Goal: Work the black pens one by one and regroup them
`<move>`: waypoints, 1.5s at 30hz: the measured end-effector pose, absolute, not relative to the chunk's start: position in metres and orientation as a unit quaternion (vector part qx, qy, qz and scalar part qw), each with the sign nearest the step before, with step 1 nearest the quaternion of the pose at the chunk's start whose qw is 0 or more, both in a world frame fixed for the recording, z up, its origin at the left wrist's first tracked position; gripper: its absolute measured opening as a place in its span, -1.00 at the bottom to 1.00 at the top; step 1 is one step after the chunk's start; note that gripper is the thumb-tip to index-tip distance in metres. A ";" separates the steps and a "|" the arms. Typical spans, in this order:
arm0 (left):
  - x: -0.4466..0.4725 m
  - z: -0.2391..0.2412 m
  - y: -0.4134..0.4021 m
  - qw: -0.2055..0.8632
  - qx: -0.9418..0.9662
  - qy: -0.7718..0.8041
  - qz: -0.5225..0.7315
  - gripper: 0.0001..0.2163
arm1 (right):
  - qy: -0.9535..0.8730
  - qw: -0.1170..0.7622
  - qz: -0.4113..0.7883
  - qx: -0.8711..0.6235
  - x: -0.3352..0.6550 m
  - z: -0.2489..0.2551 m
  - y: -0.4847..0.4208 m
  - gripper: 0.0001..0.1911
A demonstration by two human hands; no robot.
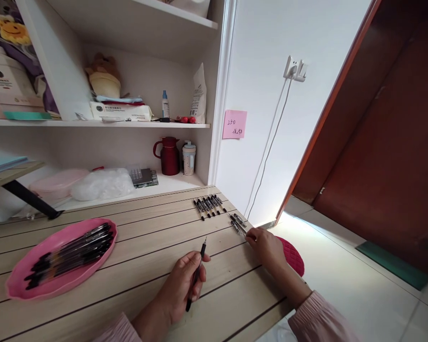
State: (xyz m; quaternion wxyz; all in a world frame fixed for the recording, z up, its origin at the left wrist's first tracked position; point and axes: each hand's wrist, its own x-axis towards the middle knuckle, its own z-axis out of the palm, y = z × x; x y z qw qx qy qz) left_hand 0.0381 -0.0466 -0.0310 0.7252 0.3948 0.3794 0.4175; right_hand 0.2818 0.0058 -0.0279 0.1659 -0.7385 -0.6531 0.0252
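Note:
My left hand (182,281) is closed around a dark pen (196,275), holding it upright at a slant with its bare pointed tip up. At the table's right edge, my right hand (267,244) has its fingertips pinched together. What they grip, if anything, is too small to make out. Right beside those fingertips lie several small clear and black pen pieces (236,224), which look like caps. A neat row of short black and clear pen pieces (209,206) lies farther back. On the left, a pink oval tray (17,287) bears a pile of black pens (74,251).
A white shelf unit (128,124) backs the wooden table (139,237), with a red jug (170,156) and a tumbler (189,158) on its lower level. A red round seat (292,256) stands beyond the right edge. A cable (274,123) hangs from the wall socket.

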 end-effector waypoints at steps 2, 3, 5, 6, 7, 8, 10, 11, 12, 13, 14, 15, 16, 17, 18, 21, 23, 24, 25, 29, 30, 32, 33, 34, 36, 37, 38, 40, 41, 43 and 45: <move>0.038 -0.030 -0.047 0.724 0.396 0.382 0.416 -0.75 | -0.664 0.138 0.023 -0.734 0.277 -0.027 0.008 -0.82; 0.038 -0.030 -0.047 0.723 0.396 0.383 0.416 -0.75 | -0.668 0.128 0.023 -0.733 0.276 -0.026 0.009 -0.81; 0.038 -0.030 -0.047 0.723 0.396 0.384 0.415 -0.75 | -0.670 0.108 0.020 -0.734 0.272 -0.026 0.012 -0.80; 0.039 -0.029 -0.047 0.723 0.396 0.385 0.415 -0.75 | -0.670 0.098 0.018 -0.736 0.271 -0.026 0.013 -0.79; 0.039 -0.029 -0.048 0.722 0.397 0.386 0.414 -0.75 | -0.670 0.089 0.015 -0.737 0.270 -0.026 0.014 -0.79; 0.039 -0.028 -0.048 0.722 0.397 0.388 0.413 -0.75 | -0.670 0.082 0.012 -0.738 0.269 -0.026 0.015 -0.78; 0.039 -0.027 -0.048 0.720 0.398 0.392 0.411 -0.75 | -0.670 0.072 0.005 -0.739 0.268 -0.027 0.016 -0.76; 0.039 -0.026 -0.048 0.720 0.399 0.394 0.409 -0.75 | -0.669 0.070 0.001 -0.740 0.268 -0.028 0.016 -0.75; 0.039 -0.026 -0.048 0.720 0.398 0.396 0.408 -0.75 | -0.669 0.068 -0.003 -0.740 0.268 -0.029 0.017 -0.75; 0.039 -0.025 -0.048 0.720 0.397 0.397 0.406 -0.75 | -0.668 0.065 -0.007 -0.741 0.268 -0.030 0.017 -0.74; 0.039 -0.024 -0.048 0.721 0.397 0.398 0.405 -0.75 | -0.667 0.063 -0.009 -0.742 0.268 -0.030 0.017 -0.73; 0.039 -0.024 -0.048 0.721 0.396 0.399 0.405 -0.75 | -0.667 0.062 -0.010 -0.743 0.268 -0.031 0.017 -0.73; 0.039 -0.024 -0.048 0.720 0.396 0.399 0.405 -0.75 | -0.666 0.061 -0.010 -0.743 0.268 -0.031 0.016 -0.72; 0.039 -0.024 -0.049 0.720 0.397 0.400 0.406 -0.75 | -0.666 0.061 -0.009 -0.743 0.267 -0.030 0.016 -0.71; 0.039 -0.024 -0.049 0.719 0.397 0.400 0.407 -0.75 | -0.667 0.061 -0.010 -0.743 0.267 -0.030 0.016 -0.70; 0.039 -0.024 -0.049 0.718 0.399 0.398 0.408 -0.74 | -0.666 0.065 -0.019 -0.743 0.265 -0.029 0.016 -0.66; 0.039 -0.025 -0.048 0.719 0.399 0.395 0.409 -0.74 | -0.666 0.067 -0.029 -0.743 0.263 -0.028 0.017 -0.65; 0.039 -0.026 -0.048 0.720 0.400 0.393 0.409 -0.74 | -0.664 0.067 -0.032 -0.744 0.262 -0.027 0.018 -0.65; 0.039 -0.026 -0.048 0.721 0.400 0.393 0.408 -0.74 | -0.664 0.066 -0.033 -0.744 0.262 -0.027 0.018 -0.65; 0.038 -0.026 -0.048 0.722 0.400 0.393 0.404 -0.74 | -0.662 0.065 -0.024 -0.746 0.261 -0.027 0.020 -0.67; 0.038 -0.026 -0.048 0.722 0.401 0.393 0.404 -0.74 | -0.661 0.066 -0.023 -0.747 0.261 -0.027 0.020 -0.67; 0.038 -0.025 -0.048 0.722 0.402 0.393 0.403 -0.75 | -0.658 0.066 -0.022 -0.750 0.261 -0.027 0.020 -0.69; 0.038 -0.025 -0.048 0.722 0.403 0.393 0.402 -0.75 | -0.657 0.066 -0.022 -0.750 0.261 -0.027 0.021 -0.70; 0.038 -0.024 -0.048 0.721 0.405 0.393 0.402 -0.75 | -0.657 0.066 -0.022 -0.751 0.261 -0.027 0.021 -0.70; 0.039 -0.024 -0.049 0.720 0.407 0.393 0.402 -0.75 | -0.659 0.067 -0.024 -0.749 0.261 -0.028 0.021 -0.70; 0.039 -0.023 -0.049 0.720 0.407 0.393 0.402 -0.76 | -0.659 0.068 -0.026 -0.748 0.261 -0.028 0.021 -0.70; 0.039 -0.023 -0.049 0.720 0.406 0.394 0.403 -0.76 | -0.659 0.068 -0.027 -0.748 0.261 -0.028 0.021 -0.69; 0.039 -0.022 -0.049 0.720 0.403 0.395 0.403 -0.76 | -0.657 0.067 -0.029 -0.750 0.261 -0.028 0.021 -0.68; 0.039 -0.022 -0.049 0.721 0.401 0.397 0.402 -0.76 | -0.656 0.066 -0.030 -0.751 0.261 -0.027 0.021 -0.68; 0.039 -0.022 -0.048 0.720 0.400 0.400 0.403 -0.75 | -0.653 0.064 -0.029 -0.754 0.261 -0.026 0.020 -0.67; 0.039 -0.022 -0.048 0.718 0.401 0.401 0.404 -0.75 | -0.650 0.064 -0.028 -0.757 0.259 -0.025 0.020 -0.66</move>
